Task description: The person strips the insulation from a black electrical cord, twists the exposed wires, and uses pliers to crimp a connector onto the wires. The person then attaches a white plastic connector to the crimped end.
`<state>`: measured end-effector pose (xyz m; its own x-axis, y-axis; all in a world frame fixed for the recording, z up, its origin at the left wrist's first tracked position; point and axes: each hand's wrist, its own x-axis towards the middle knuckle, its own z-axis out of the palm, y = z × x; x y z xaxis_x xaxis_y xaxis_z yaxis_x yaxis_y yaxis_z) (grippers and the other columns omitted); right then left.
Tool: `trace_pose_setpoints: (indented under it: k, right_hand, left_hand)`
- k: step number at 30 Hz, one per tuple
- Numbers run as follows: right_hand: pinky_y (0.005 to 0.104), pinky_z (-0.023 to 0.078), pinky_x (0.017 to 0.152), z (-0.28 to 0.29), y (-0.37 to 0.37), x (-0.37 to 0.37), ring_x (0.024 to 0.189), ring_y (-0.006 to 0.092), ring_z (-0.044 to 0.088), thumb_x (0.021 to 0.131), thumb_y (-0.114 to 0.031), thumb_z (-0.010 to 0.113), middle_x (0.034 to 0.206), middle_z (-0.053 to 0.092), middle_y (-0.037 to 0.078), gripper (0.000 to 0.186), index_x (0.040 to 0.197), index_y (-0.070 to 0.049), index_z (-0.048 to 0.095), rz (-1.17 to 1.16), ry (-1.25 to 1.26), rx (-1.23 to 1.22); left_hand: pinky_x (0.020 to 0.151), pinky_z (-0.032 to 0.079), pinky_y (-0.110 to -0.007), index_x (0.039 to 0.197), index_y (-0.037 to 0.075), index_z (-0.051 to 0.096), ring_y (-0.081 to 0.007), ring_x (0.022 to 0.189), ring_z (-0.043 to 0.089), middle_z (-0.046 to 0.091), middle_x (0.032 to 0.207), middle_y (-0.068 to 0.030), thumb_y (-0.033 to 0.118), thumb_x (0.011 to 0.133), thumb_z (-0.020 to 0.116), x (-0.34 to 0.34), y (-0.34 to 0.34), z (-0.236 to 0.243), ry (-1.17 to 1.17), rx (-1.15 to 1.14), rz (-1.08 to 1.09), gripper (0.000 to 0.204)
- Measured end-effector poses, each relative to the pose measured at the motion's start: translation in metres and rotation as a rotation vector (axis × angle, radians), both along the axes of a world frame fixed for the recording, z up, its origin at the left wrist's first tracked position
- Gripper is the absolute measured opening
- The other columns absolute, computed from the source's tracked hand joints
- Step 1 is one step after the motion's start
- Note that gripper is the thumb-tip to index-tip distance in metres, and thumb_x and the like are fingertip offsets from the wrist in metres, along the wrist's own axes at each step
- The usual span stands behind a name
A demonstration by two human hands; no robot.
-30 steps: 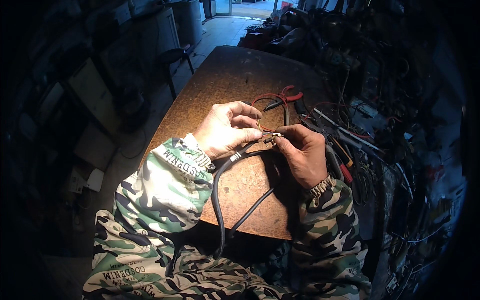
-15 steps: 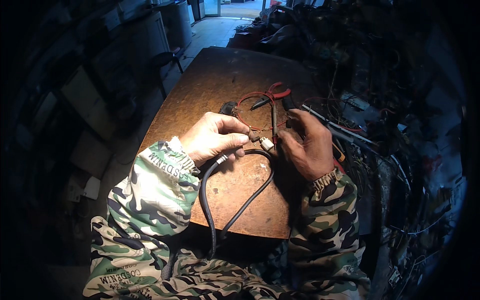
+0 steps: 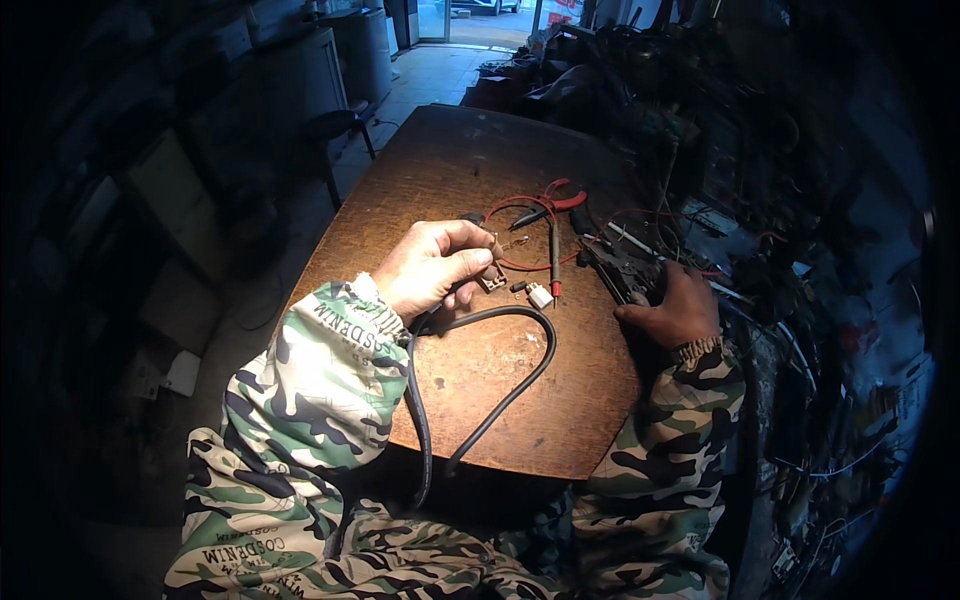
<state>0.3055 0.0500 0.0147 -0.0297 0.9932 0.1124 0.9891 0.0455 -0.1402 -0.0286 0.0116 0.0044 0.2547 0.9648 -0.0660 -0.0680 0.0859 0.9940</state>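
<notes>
My left hand point(image 3: 436, 272) pinches a small brown piece point(image 3: 492, 278) with fine wire, near the middle of the wooden table point(image 3: 400, 200). A black cable point(image 3: 540, 370) runs from beneath this hand, loops on the tabletop and hangs over the front edge. A small white connector point(image 3: 540, 296) lies just right of the brown piece, beside a test probe point(image 3: 555, 264) with a red lead. Red-handled pliers point(image 3: 568, 200) lie beyond. My right hand point(image 3: 680, 312) is closed round a dark tool point(image 3: 630, 280) among others at the table's right side; its exact kind is unclear.
Dark, dense clutter point(image 3: 720, 120) with wires and parts fills the right side. A round black stool point(image 3: 335, 125) stands left of the table on a tiled floor point(image 3: 405, 80). Cabinets point(image 3: 325, 70) line the left, and a bright doorway point(image 3: 480, 20) is at the back.
My right hand has left the connector area and moved right onto the dark tool. My left hand has shifted slightly left, still pinching, and the white connector now lies on the table.
</notes>
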Motion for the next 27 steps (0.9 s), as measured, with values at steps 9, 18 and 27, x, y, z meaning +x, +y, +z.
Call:
trace_pose_setpoints:
  k: [9, 18, 27]
  right_hand:
    - [0.0428, 0.056, 0.084, 0.016, -0.011, -0.029, 0.093, 0.0365, 0.067, 0.072, -0.013, 0.075, 0.101, 0.064, 0.021, 0.047, 0.114, 0.006, 0.065, 0.185, 0.38, 0.509]
    - [0.0455, 0.054, 0.086, -0.003, -0.027, -0.059, 0.095, 0.0416, 0.063, 0.063, -0.001, 0.065, 0.103, 0.063, 0.023, 0.058, 0.121, 0.003, 0.062, 0.579, 0.422, 0.467]
    - [0.0445, 0.053, 0.092, -0.006, -0.034, -0.066, 0.105, 0.0396, 0.061, 0.061, -0.005, 0.079, 0.11, 0.062, 0.022, 0.067, 0.125, 0.004, 0.061, 0.539, 0.283, 0.382]
  left_hand:
    - [0.052, 0.047, -0.018, 0.119, -0.007, 0.062, -0.0046, 0.064, 0.056, 0.068, 0.094, -0.0073, 0.014, 0.1, 0.067, -0.003, 0.001, 0.003, 0.036, 0.026, 0.094, 0.029]
    - [0.052, 0.046, -0.017, 0.117, -0.002, 0.068, -0.0042, 0.063, 0.057, 0.067, 0.086, -0.002, 0.016, 0.098, 0.07, 0.0, -0.001, 0.002, 0.0, 0.089, 0.156, 0.026]
    - [0.053, 0.048, -0.019, 0.117, -0.002, 0.067, -0.0049, 0.063, 0.059, 0.072, 0.089, -0.0056, 0.01, 0.099, 0.068, 0.001, 0.003, -0.005, -0.03, 0.115, 0.132, 0.022]
